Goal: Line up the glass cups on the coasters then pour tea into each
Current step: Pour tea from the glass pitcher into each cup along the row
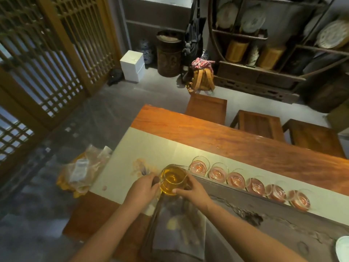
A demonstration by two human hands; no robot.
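Note:
Several glass cups stand in a diagonal row on reddish coasters along the pale table runner [151,146], from the leftmost cup [199,165] to the rightmost cup [300,200]. A glass pitcher [172,179] filled with amber tea is held just left of the row, its spout reaching over the leftmost cup's rim. My right hand [191,191] grips the pitcher on its right and near side. My left hand [144,189] touches its left side. The cups look empty of tea.
A dark stone tea tray [264,210] runs along the near side of the cups, with a grey cloth [179,233] on it. Wooden stools [258,123] stand beyond the table [226,135]. A white dish [342,248] sits at bottom right. A plastic bag [83,173] lies left of the table.

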